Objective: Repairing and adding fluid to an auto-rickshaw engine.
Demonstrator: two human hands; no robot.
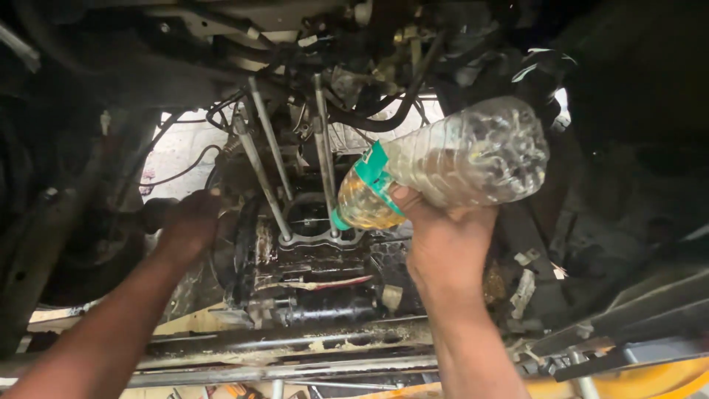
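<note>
Single head cam, close up, looking down & fwd into greasy engine block (310, 258).

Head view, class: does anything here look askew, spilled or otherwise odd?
Yes. The clear plastic bottle in the right hand is tipped neck-down over the engine block, whose top looks wet and oily. The left hand rests beside it.

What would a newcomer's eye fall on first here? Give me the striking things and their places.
The clear plastic bottle at centre right, tipped neck-down with yellowish liquid, held in the right hand. Below its neck sits the oily engine block with long studs rising from it. The left hand rests at the block's left side.
</note>
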